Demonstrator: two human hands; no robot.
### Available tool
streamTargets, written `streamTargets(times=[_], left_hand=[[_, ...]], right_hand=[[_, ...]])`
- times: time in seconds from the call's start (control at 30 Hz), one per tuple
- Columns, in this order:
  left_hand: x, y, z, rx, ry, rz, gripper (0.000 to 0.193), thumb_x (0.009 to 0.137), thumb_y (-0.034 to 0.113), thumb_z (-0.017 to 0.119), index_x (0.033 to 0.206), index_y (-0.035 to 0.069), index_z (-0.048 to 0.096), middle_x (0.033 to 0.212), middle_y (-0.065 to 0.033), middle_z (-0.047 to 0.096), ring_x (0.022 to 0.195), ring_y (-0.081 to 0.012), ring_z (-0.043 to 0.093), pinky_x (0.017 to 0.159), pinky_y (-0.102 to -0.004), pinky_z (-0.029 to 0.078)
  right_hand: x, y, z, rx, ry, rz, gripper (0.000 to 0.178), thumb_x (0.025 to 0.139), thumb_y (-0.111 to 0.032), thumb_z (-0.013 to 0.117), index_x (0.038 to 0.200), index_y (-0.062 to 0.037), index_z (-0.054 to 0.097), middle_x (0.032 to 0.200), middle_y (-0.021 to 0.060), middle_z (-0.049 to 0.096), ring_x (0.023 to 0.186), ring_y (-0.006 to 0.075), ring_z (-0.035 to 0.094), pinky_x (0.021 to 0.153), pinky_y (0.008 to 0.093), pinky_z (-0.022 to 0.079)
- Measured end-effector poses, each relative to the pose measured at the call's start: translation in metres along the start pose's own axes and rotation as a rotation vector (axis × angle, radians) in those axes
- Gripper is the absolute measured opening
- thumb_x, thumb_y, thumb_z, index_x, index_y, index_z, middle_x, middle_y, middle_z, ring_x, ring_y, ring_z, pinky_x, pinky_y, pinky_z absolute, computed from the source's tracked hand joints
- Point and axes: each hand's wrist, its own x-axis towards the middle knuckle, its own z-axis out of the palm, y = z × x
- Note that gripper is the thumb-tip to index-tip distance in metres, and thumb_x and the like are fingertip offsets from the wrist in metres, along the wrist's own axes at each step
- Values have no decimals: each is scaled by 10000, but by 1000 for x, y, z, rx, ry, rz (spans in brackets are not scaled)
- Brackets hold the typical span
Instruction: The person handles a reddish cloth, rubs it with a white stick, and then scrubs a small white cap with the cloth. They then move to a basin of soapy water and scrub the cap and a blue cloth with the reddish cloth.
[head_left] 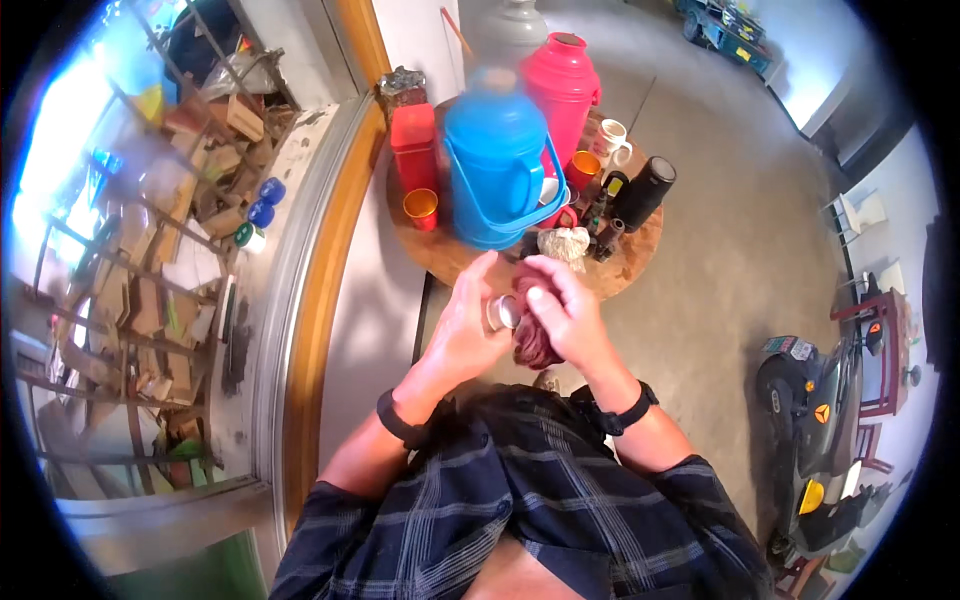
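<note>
In front of my body, my left hand (465, 325) is closed round a small clear glass (503, 312), whose round rim faces my other hand. My right hand (570, 315) grips a bunched maroon cloth (536, 345) and presses it close beside the glass. Whether the cloth reaches inside the glass cannot be made out. Just beyond both hands is the near edge of a round wooden table (440, 255). On it stand a blue thermos flask (495, 150) with a swing handle and a pink thermos flask (560, 85). A crumpled whitish cloth (563, 243) lies near my right hand.
The table also carries a red canister (413, 145), an orange cup (421, 208), another orange cup (583, 168), a white mug (612, 140) and a black bottle (645, 190). Left is a barred window (130, 260) with a sill. A scooter (810, 410) stands right.
</note>
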Motion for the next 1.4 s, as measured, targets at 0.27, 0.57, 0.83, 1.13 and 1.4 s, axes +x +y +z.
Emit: streamTargets(times=[0.27, 0.57, 0.83, 1.13, 1.4], left_hand=[[-19, 7, -13, 83, 41, 109, 777, 688, -43, 654, 1409, 35, 374, 1177, -217, 526, 1095, -412, 541, 947, -433, 472], [-33, -5, -28, 225, 167, 209, 755, 675, -70, 637, 1388, 59, 422, 1053, -205, 537, 976, -407, 543, 836, -454, 485], [-42, -3, -26, 19, 246, 174, 764, 674, -16, 709, 1381, 34, 425, 1061, -180, 540, 1012, -360, 548, 869, -429, 481], [-47, -16, -40, -174, -25, 50, 541, 809, 57, 709, 1286, 0, 462, 1164, -184, 557, 1076, -317, 571, 925, -396, 460], [-47, -11, -45, -106, -31, -96, 476, 881, 76, 650, 1282, 10, 402, 1007, -148, 569, 956, -267, 582, 851, -386, 475]], right_hand=[[-8, 22, 32, 272, -12, 90, 201, 971, -88, 553, 1137, 2, 622, 1026, 37, 653, 957, 116, 589, 867, 281, 488], [-21, -4, 50, 115, -177, 6, 303, 937, -116, 611, 1215, 4, 591, 1126, 48, 629, 1028, 131, 568, 934, 301, 449], [-23, 15, 54, 563, -96, 237, 265, 923, -80, 605, 1177, -3, 601, 1140, 59, 627, 1068, 153, 573, 963, 317, 456], [-22, 14, 53, 559, -54, 273, 411, 929, -86, 594, 1317, 16, 504, 1237, 93, 587, 1145, 176, 548, 1009, 331, 430], [-21, -20, 38, 141, -284, 111, 563, 935, -196, 580, 1426, 8, 395, 1310, 117, 551, 1159, 202, 558, 979, 330, 450]])
